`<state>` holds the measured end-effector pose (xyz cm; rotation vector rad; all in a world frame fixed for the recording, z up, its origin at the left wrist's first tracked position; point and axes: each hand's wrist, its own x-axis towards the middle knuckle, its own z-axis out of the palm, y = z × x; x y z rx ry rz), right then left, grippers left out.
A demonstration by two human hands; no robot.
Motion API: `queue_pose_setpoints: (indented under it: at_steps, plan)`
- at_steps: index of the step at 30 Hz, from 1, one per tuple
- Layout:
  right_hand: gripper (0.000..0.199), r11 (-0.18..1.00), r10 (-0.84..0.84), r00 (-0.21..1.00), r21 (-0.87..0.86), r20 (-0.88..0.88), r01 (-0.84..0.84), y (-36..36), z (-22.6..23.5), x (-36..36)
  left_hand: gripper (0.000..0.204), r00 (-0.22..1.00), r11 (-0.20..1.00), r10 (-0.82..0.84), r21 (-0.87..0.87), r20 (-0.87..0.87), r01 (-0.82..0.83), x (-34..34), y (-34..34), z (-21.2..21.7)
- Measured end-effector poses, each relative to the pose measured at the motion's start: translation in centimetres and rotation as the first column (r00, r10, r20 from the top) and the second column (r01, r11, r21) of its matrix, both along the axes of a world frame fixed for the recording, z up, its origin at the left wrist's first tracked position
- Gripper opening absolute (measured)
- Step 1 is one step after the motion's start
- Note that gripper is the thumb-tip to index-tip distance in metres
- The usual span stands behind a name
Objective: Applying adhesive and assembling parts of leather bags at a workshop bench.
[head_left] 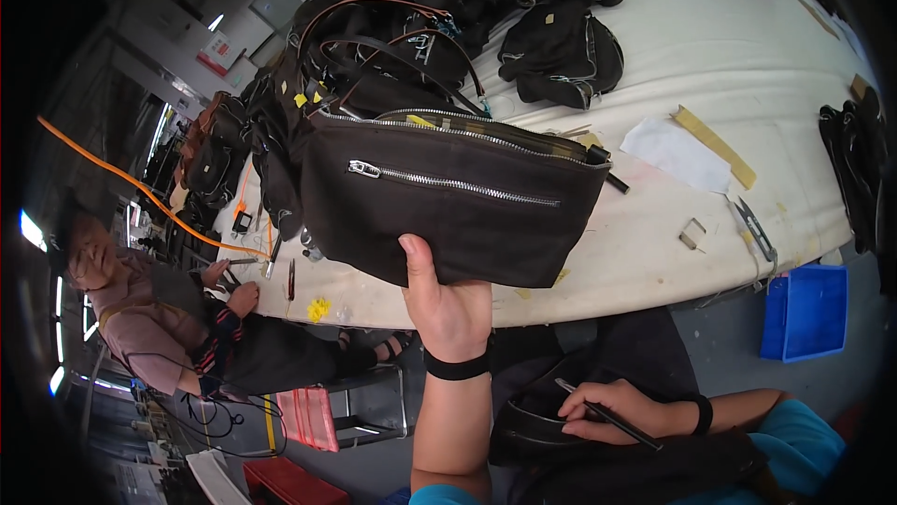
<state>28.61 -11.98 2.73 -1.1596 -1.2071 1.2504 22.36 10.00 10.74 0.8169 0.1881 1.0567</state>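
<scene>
My left hand (448, 313) grips the lower edge of a black bag (448, 215) from below, thumb on the front and fingers hidden behind it. The bag is held up over the table edge. A silver zipper (458, 183) with its pull at the left runs across the front panel; the top zipper (495, 136) is open. Lower right, my right hand (612, 412) is closed around a slim black pen-like tool (621, 426) with a pale tip. This hand is apart from the held bag, above another black zippered item (533, 421) near my lap.
Black bags (561, 52) are heaped on the pale cloth-covered table (645, 253). Thread snips (754, 229), white paper (677, 155) and a yellow strip (715, 145) lie at right. A blue bin (805, 313) stands below. A co-worker (159, 318) sits at left, near an orange cable (140, 185).
</scene>
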Motion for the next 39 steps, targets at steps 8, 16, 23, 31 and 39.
queue_pose_setpoints:
  at_steps: [8, 16, 23, 31, 39]
  plan:
    - [0.020, 1.000, 0.011, 1.000, -0.028, 0.016, -0.011, 0.5, 0.0, -0.2, 0.053, 1.000, 1.000, -0.010, -0.008, 0.007, 0.010, -0.5, 0.8, 0.0]
    - [0.019, 1.000, 0.002, 1.000, -0.021, 0.014, -0.002, 1.1, 0.0, -0.3, 0.050, 1.000, 0.999, 0.025, -0.020, -0.001, -0.025, -0.8, 2.6, -1.0]
    - [0.020, 0.999, 0.010, 0.999, -0.045, 0.041, -0.008, -0.1, 0.2, -0.8, 0.043, 0.996, 0.975, 0.091, -0.201, -0.020, -0.093, 0.4, 7.1, -5.1]
    - [0.021, 0.996, -0.085, 0.989, 0.020, 0.120, 0.083, 1.0, 0.6, -0.3, 0.035, 0.928, 0.940, -0.027, -0.325, -0.370, -0.102, 0.1, 12.3, -7.5]
    - [0.016, 0.992, -0.123, 0.984, 0.001, -0.128, 0.124, 3.0, 0.9, 0.9, 0.043, 0.775, 0.928, 0.373, 0.190, -0.511, -0.321, -7.3, 4.8, -3.7]
